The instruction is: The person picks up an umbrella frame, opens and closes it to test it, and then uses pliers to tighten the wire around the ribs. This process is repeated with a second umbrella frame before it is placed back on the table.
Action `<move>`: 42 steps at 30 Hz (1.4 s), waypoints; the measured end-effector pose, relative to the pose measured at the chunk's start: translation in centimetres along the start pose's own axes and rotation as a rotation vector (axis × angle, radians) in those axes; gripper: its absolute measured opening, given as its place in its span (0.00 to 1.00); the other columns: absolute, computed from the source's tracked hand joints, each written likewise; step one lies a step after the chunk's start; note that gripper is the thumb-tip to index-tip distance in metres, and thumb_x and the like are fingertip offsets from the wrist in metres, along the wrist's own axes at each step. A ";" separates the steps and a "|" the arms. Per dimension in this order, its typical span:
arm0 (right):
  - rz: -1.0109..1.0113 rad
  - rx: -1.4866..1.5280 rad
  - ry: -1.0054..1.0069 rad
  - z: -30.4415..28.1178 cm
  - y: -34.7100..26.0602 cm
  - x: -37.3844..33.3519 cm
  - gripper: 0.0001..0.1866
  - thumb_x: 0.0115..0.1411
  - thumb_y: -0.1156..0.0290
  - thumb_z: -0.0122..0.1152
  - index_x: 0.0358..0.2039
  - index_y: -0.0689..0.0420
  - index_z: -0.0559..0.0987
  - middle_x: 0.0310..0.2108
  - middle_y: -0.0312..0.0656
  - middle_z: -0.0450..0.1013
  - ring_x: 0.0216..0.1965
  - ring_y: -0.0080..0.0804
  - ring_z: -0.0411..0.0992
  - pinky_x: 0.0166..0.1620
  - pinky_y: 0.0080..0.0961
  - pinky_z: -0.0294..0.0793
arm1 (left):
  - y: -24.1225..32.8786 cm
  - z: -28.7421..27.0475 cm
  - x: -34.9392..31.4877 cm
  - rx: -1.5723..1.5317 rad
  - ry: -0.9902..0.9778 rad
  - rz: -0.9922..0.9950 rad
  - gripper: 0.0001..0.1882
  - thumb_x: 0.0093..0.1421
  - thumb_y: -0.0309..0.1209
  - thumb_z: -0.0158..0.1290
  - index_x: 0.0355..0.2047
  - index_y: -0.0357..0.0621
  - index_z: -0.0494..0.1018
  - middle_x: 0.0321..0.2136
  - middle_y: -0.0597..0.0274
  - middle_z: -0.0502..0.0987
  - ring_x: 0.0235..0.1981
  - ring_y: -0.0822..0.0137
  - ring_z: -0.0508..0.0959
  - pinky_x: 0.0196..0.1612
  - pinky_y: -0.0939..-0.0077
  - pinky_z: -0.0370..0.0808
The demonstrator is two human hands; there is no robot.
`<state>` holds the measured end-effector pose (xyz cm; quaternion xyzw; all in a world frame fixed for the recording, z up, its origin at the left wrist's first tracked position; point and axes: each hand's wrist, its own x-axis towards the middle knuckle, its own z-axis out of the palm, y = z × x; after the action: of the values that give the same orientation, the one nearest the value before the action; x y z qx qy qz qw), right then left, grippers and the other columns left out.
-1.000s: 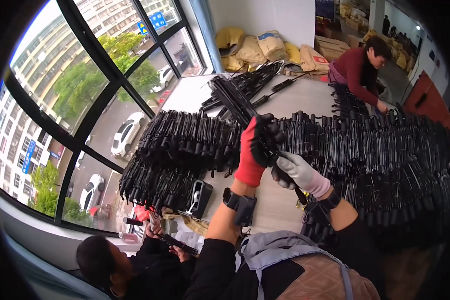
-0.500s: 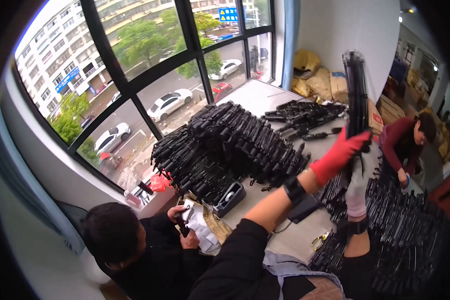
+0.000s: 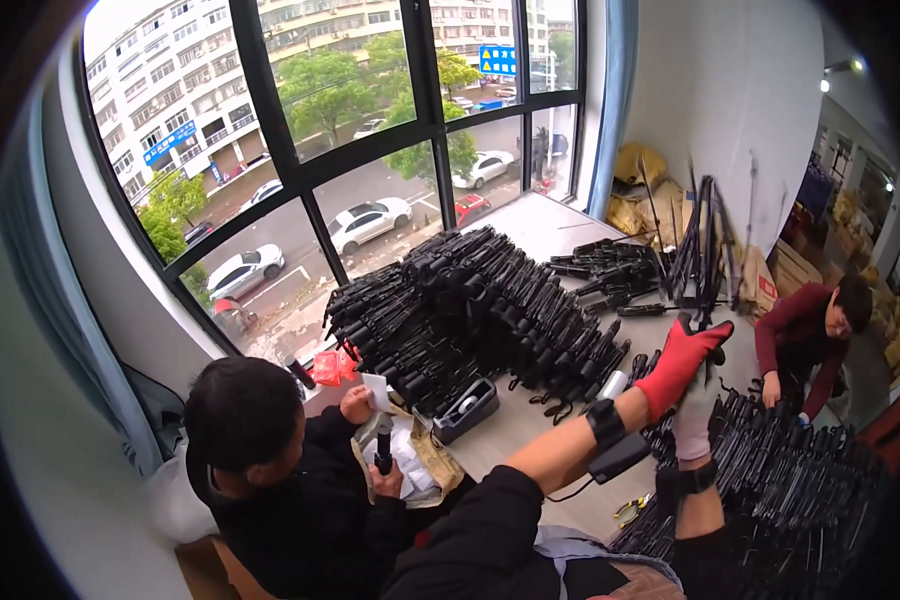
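Red-gloved left hand [image 3: 682, 362] and white-gloved right hand [image 3: 692, 425], fingers closed, held a black tripod [image 3: 705, 240] upright; its splayed legs could snag the far stack [image 3: 610, 265] on the table [image 3: 530, 425].

Tripod pile [image 3: 470, 310] on table [image 3: 530, 420]; window [image 3: 350, 130] behind; seated person [image 3: 270, 470] left

Left forearm bare, raised toward two o'clock, black band strapped at the wrist. Red-gloved left hand [image 3: 682, 362] closed, fingers curled at the top. White-gloved right hand [image 3: 694, 425] directly beneath at six o'clock, upright, grip hidden, black wrist strap.
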<state>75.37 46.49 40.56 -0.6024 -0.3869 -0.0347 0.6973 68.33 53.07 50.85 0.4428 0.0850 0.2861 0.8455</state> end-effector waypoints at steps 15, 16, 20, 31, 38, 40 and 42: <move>0.169 0.155 -0.141 -2.6 -3.1 -3.5 0.15 0.68 0.63 0.48 0.47 0.59 0.72 0.30 0.33 0.71 0.27 0.17 0.67 0.29 0.17 0.67 | -3.2 -1.0 -1.7 0.219 -0.007 0.226 0.19 0.63 0.44 0.53 0.38 0.37 0.72 0.24 0.66 0.74 0.26 0.74 0.75 0.28 0.79 0.70; 0.266 0.219 -0.188 -2.9 -5.1 -3.6 0.14 0.68 0.63 0.48 0.47 0.60 0.72 0.27 0.32 0.70 0.24 0.16 0.66 0.26 0.16 0.66 | -3.0 -2.1 -1.6 0.196 -0.119 0.200 0.20 0.63 0.45 0.53 0.40 0.37 0.72 0.26 0.67 0.74 0.28 0.75 0.75 0.30 0.79 0.71; 0.394 0.250 -0.355 -9.7 -7.5 -7.7 0.15 0.67 0.62 0.48 0.41 0.62 0.72 0.20 0.33 0.67 0.14 0.17 0.61 0.17 0.16 0.57 | 4.8 -12.8 2.4 0.051 0.065 0.327 0.25 0.64 0.47 0.50 0.54 0.43 0.68 0.32 0.65 0.78 0.28 0.74 0.74 0.36 0.80 0.73; 0.577 -0.017 -0.052 -13.4 -5.2 -16.6 0.22 0.60 0.67 0.60 0.51 0.65 0.71 0.32 0.42 0.73 0.27 0.27 0.70 0.28 0.22 0.70 | 5.4 -4.4 11.9 -0.310 -0.235 0.041 0.12 0.64 0.38 0.52 0.40 0.44 0.74 0.27 0.66 0.77 0.25 0.70 0.77 0.30 0.74 0.76; 0.366 -0.390 -0.151 -7.5 -7.2 -3.5 0.23 0.65 0.72 0.47 0.59 0.66 0.65 0.55 0.52 0.65 0.54 0.39 0.65 0.58 0.32 0.64 | -1.6 2.1 1.4 -0.184 0.058 -0.014 0.17 0.54 0.34 0.62 0.40 0.45 0.67 0.25 0.63 0.72 0.24 0.69 0.75 0.27 0.74 0.74; 0.841 0.181 -0.246 -6.0 -7.4 -3.2 0.22 0.70 0.68 0.40 0.60 0.66 0.65 0.57 0.56 0.63 0.56 0.42 0.64 0.58 0.35 0.64 | -0.9 1.0 0.8 -0.155 0.002 -0.051 0.34 0.55 0.35 0.61 0.59 0.48 0.58 0.31 0.61 0.74 0.26 0.70 0.74 0.28 0.75 0.73; 0.518 0.127 -0.218 -7.0 -1.7 -6.0 0.23 0.67 0.71 0.45 0.59 0.68 0.64 0.59 0.54 0.62 0.57 0.45 0.64 0.60 0.33 0.63 | -3.1 0.6 0.9 -0.069 0.080 0.111 0.41 0.56 0.35 0.61 0.64 0.49 0.49 0.32 0.60 0.74 0.25 0.71 0.74 0.28 0.75 0.73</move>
<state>73.81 37.41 38.61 -0.6365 -0.2942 0.2336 0.6736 70.61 51.75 48.85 0.4056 0.0840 0.3529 0.8390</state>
